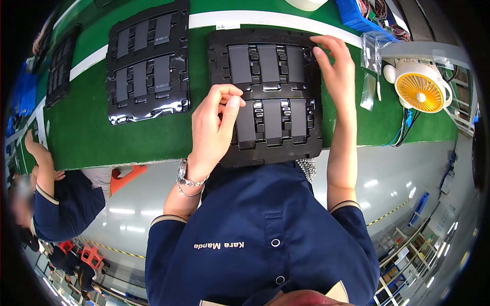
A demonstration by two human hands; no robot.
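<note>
A black plastic tray (301,150) lies in front of me at the table's near edge, its lower side close to my shirt. Flat dark-grey rectangular pieces (269,64) sit in its slots in two rows, with small black parts between them. Over the tray's left side is my left hand (217,115), thumb and forefinger pinched together and the other fingers curled. Whether anything is between those fingertips is too small to tell. My right hand (334,61) grips the tray's far right corner, thumb and fingertips at its edge.
A similar filled tray (148,109) lies to the left, another tray (61,71) beyond it. At right are a yellow-and-white fan (421,92), clear plastic bags (370,58) and a blue bin (352,15) of wires. A co-worker (66,204) sits at the left.
</note>
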